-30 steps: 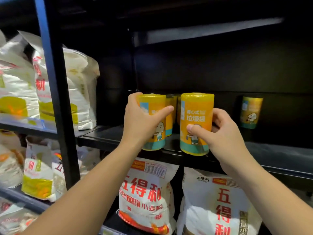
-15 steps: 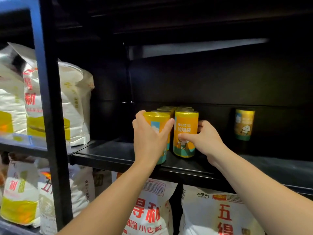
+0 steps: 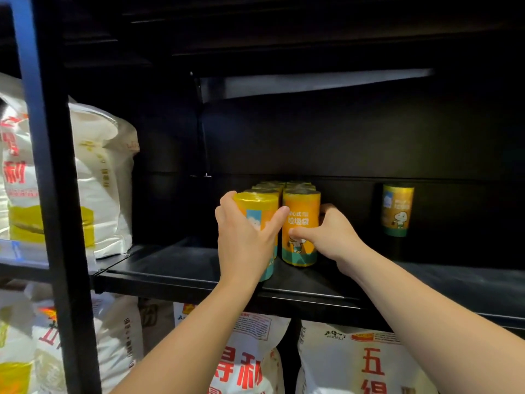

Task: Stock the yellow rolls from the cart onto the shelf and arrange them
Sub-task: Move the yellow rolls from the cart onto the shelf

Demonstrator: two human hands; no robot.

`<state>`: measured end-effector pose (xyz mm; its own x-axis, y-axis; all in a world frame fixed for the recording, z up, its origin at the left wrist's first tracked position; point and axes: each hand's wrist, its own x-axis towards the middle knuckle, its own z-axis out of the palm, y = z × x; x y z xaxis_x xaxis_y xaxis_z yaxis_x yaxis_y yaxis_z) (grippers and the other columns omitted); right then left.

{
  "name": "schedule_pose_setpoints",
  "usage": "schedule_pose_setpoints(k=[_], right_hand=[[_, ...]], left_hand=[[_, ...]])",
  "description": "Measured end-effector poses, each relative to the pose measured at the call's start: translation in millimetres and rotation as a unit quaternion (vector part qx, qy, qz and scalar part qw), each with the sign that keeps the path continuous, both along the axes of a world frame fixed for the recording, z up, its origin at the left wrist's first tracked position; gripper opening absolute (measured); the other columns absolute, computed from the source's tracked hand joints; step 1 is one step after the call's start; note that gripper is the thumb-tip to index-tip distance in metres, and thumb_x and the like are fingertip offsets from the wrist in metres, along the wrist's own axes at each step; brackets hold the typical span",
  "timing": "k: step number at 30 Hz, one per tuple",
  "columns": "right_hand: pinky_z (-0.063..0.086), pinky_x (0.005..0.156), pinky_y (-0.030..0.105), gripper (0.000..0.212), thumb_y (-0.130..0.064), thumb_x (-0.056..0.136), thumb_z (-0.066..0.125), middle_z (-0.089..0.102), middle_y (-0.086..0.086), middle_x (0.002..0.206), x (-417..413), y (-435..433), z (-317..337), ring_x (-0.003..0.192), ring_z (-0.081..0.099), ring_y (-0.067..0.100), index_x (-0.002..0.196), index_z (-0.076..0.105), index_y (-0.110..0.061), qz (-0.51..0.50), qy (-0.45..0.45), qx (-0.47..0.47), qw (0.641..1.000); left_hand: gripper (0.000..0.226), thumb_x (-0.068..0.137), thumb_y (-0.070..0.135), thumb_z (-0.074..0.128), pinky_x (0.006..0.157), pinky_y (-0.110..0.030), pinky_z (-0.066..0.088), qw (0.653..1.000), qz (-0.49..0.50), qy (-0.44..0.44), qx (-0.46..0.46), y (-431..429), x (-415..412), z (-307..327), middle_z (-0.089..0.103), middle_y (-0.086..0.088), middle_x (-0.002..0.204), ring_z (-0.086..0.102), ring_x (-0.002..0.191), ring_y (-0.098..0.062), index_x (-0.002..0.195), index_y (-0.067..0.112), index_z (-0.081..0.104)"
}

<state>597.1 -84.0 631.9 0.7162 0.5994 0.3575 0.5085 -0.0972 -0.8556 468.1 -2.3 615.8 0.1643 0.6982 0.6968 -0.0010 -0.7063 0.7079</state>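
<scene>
Two yellow rolls stand upright, long axes vertical, side by side on the black shelf [image 3: 176, 268]. The left hand [image 3: 244, 243] curls round the left roll [image 3: 255, 206], which sits nearer the shelf's front edge. The right hand [image 3: 332, 237] clasps the right roll [image 3: 301, 211] from its right side, thumb across the label. The stocked rolls [image 3: 272, 186] lie just behind, so the next push is probably straight back. The wrappers are glossy orange-yellow with teal bases and a cartoon figure. A lone roll [image 3: 397, 210] stands well apart to the right.
</scene>
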Motion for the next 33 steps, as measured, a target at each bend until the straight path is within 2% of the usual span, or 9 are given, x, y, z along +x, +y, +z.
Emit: schedule_pose_setpoints(k=[2, 4, 6, 10, 14, 21, 26, 30, 33], right_hand=[[0.053, 0.082, 0.033, 0.064, -0.028, 0.073, 0.086, 0.060, 0.001, 0.116, 0, 1, 0, 0.103, 0.061, 0.018, 0.123, 0.047, -0.020, -0.006, -0.007, -0.013, 1.000], [0.052, 0.084, 0.034, 0.069, -0.029, 0.074, 0.085, 0.059, 0.001, 0.118, -1, 0, 2, 0.107, 0.060, 0.019, 0.129, 0.046, -0.018, -0.009, -0.010, -0.024, 1.000], [0.052, 0.083, 0.033, 0.069, -0.028, 0.075, 0.085, 0.059, 0.002, 0.120, -1, -1, 3, 0.107, 0.059, 0.019, 0.131, 0.045, -0.017, -0.010, -0.015, -0.031, 0.999], [0.054, 0.088, 0.036, 0.067, -0.028, 0.077, 0.084, 0.058, 0.002, 0.120, -3, -2, 1, 0.107, 0.059, 0.019, 0.130, 0.044, -0.016, -0.015, -0.028, -0.037, 0.999], [0.053, 0.087, 0.036, 0.067, -0.029, 0.078, 0.082, 0.057, 0.003, 0.122, -6, -2, 1, 0.107, 0.058, 0.019, 0.131, 0.043, -0.016, -0.021, -0.034, -0.043, 0.998], [0.052, 0.084, 0.035, 0.065, -0.031, 0.081, 0.080, 0.057, 0.005, 0.126, -12, 2, 0, 0.108, 0.059, 0.020, 0.131, 0.042, -0.016, -0.037, -0.034, -0.041, 0.998], [0.053, 0.090, 0.039, 0.069, -0.031, 0.081, 0.080, 0.056, 0.007, 0.130, -16, 2, 1, 0.115, 0.059, 0.024, 0.135, 0.039, -0.015, -0.047, -0.037, -0.050, 0.997], [0.053, 0.090, 0.039, 0.082, -0.032, 0.078, 0.082, 0.055, 0.009, 0.133, -19, -2, 2, 0.117, 0.058, 0.025, 0.140, 0.033, -0.011, -0.057, -0.045, -0.048, 0.996], [0.050, 0.090, 0.035, 0.090, -0.033, 0.079, 0.082, 0.050, 0.010, 0.141, -30, -9, 4, 0.122, 0.055, 0.024, 0.147, 0.026, -0.011, -0.077, -0.066, -0.007, 0.995]], left_hand=[[0.088, 0.074, 0.057, 0.074, 0.069, -0.009, 0.040, 1.000, -0.005, 0.000, 0.005, 2, 0, -1, 0.045, 0.001, 0.125, 0.051, 0.106, -0.008, 0.141, 0.018, 0.033], [0.089, 0.074, 0.061, 0.071, 0.081, -0.020, 0.050, 1.000, -0.008, -0.003, 0.005, 5, 1, -1, 0.046, -0.001, 0.127, 0.052, 0.112, -0.013, 0.141, 0.018, 0.032], [0.085, 0.080, 0.062, 0.065, 0.089, -0.031, 0.052, 1.000, -0.007, -0.005, -0.001, 6, 1, -2, 0.044, -0.001, 0.131, 0.051, 0.117, -0.016, 0.143, 0.018, 0.029], [0.069, 0.090, 0.056, 0.046, 0.089, -0.032, 0.048, 0.999, -0.042, 0.000, 0.004, 7, -4, -4, 0.041, -0.004, 0.133, 0.049, 0.116, -0.016, 0.144, 0.018, 0.026], [0.054, 0.098, 0.032, 0.055, 0.093, -0.039, 0.054, 0.994, -0.109, 0.010, -0.016, 12, -12, -4, 0.043, -0.006, 0.134, 0.054, 0.113, -0.019, 0.142, 0.020, 0.025], [0.064, 0.096, 0.041, 0.056, 0.100, -0.045, 0.051, 0.982, -0.179, 0.039, -0.039, 18, -21, -6, 0.038, -0.002, 0.141, 0.052, 0.122, -0.018, 0.146, 0.034, 0.015], [0.071, 0.096, 0.041, 0.056, 0.102, -0.042, 0.049, 0.971, -0.218, 0.055, -0.074, 17, -30, -7, 0.040, 0.002, 0.143, 0.051, 0.124, -0.015, 0.150, 0.033, 0.011], [0.076, 0.095, 0.044, 0.057, 0.104, -0.044, 0.047, 0.973, -0.207, 0.058, -0.081, 19, -43, -8, 0.036, 0.004, 0.146, 0.047, 0.128, -0.014, 0.152, 0.032, 0.009], [0.078, 0.093, 0.046, 0.059, 0.105, -0.045, 0.045, 0.977, -0.191, 0.062, -0.074, 21, -58, -7, 0.035, 0.001, 0.149, 0.044, 0.131, -0.017, 0.153, 0.030, 0.012]])
